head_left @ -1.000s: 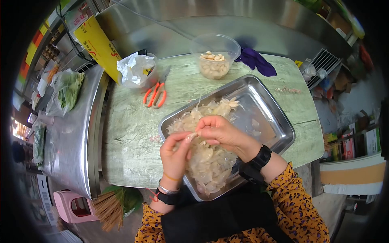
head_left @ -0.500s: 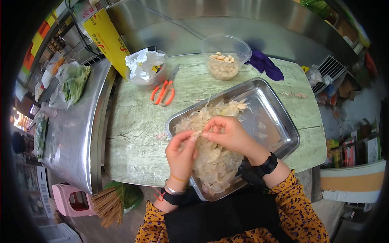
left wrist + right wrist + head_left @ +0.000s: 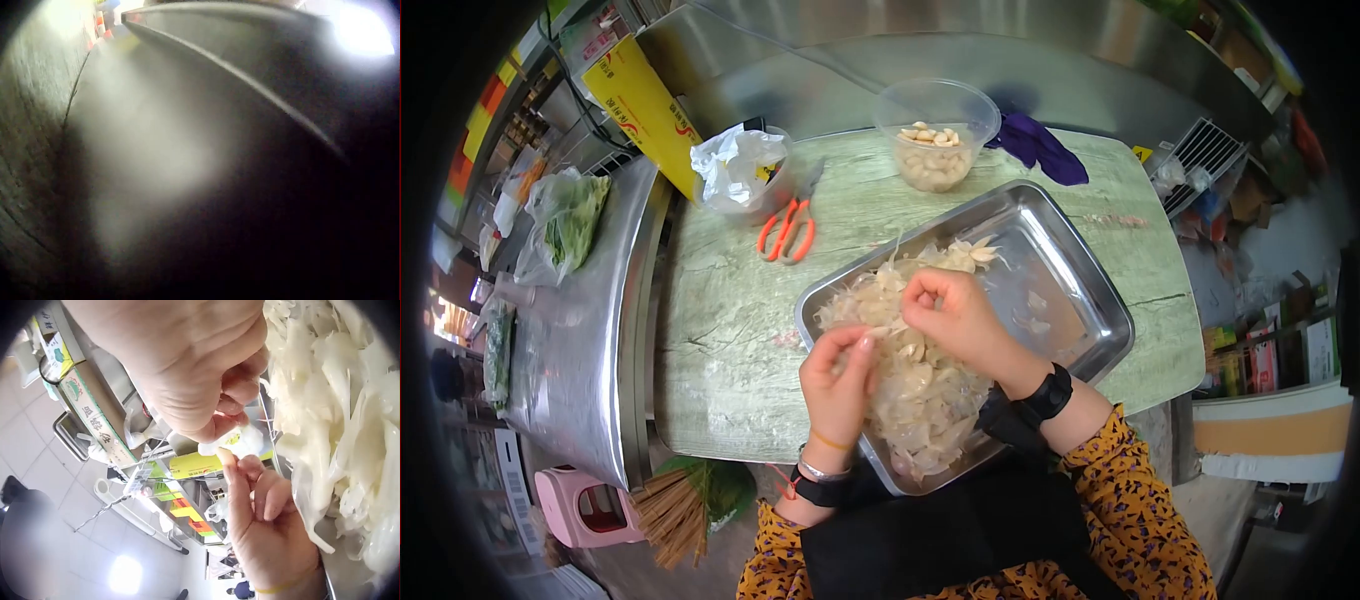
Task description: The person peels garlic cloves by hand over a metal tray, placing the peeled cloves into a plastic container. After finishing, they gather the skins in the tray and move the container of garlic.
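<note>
My left hand (image 3: 836, 378) pinches a small pale garlic clove (image 3: 881, 330) between thumb and fingertips, above the pile. Just beyond its other end is my right hand (image 3: 956, 318), fingers curled in and thumb against them; what lies between those fingertips is hidden. The right wrist view has the clove (image 3: 224, 455) standing up from the left thumb, close under the right hand (image 3: 194, 369). Below both hands, garlic skins and cloves (image 3: 925, 410) are heaped in the left part of a metal tray (image 3: 1055, 265). The left wrist view is dark and blurred, with no hand in it.
Behind the tray stands a clear bowl of peeled cloves (image 3: 933, 160), beside a purple cloth (image 3: 1040, 150). Orange-handled scissors (image 3: 788, 232) lie left of it, near a plastic tub (image 3: 745, 195) and a yellow box (image 3: 640, 110). A steel counter (image 3: 570, 360) adjoins the table at left.
The hands met at the clove one second ago; now the right has drawn up and away, leaving a small gap. The left keeps its pinch. The head view swung briefly and came back.
</note>
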Demonstrator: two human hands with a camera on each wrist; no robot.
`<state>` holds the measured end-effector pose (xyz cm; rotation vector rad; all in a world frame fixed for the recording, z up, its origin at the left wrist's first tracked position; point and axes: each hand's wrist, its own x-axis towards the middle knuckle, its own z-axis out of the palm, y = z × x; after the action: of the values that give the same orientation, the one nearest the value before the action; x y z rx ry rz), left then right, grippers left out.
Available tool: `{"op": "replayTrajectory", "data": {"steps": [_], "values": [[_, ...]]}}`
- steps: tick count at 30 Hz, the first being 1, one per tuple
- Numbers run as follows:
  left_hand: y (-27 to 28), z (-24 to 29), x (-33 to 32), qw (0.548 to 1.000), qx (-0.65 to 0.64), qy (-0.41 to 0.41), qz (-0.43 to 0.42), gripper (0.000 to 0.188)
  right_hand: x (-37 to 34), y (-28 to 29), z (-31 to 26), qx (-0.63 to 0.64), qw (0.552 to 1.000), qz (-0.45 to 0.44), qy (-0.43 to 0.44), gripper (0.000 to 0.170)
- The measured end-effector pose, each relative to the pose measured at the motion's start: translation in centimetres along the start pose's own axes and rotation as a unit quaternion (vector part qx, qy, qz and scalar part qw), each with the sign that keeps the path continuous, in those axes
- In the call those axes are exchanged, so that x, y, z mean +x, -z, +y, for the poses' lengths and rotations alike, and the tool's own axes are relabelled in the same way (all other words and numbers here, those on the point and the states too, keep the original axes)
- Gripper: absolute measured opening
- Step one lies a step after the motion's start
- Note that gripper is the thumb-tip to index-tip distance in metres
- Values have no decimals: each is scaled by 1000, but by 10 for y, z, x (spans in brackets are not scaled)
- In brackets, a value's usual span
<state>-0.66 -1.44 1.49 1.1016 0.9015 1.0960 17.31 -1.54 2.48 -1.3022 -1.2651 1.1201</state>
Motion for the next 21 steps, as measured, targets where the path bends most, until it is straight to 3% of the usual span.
{"op": "replayTrajectory", "data": {"steps": [2,5,7,8,9,10,11,12,13,14,17,19,21], "values": [[1,3,0,999,-40,13,4,6,4,2,5,-93,992,55,57,15],[6,19,-4,994,-106,42,5,6,6,6,1,-203,978,41,21,19],[8,58,-23,989,-117,-2,-93,6,8,5,6,-165,984,59,43,20],[10,76,-28,977,-85,-107,-164,7,8,2,11,-128,987,76,58,22],[13,95,-34,949,-48,-209,-232,8,8,1,13,-116,989,65,64,22],[16,119,-36,909,-162,-155,-350,9,10,3,13,-134,986,70,67,22],[17,140,-30,851,-187,-154,-465,13,10,3,14,-152,983,74,68,22],[8,151,-15,752,-221,-215,-582,7,9,2,12,-139,985,64,78,22],[1,147,-71,875,-264,-216,-344,10,8,2,8,-164,981,66,75,22],[-19,146,-43,762,-299,-305,-486,16,8,2,5,-190,977,70,70,23],[-33,155,-48,752,-308,-343,-471,11,7,3,2,-180,980,65,53,22],[-36,152,-58,766,-343,-362,-406,10,7,3,4,-166,983,64,52,21],[-34,154,-56,765,-332,-357,-420,10,8,5,4,-155,984,70,52,21]]}}
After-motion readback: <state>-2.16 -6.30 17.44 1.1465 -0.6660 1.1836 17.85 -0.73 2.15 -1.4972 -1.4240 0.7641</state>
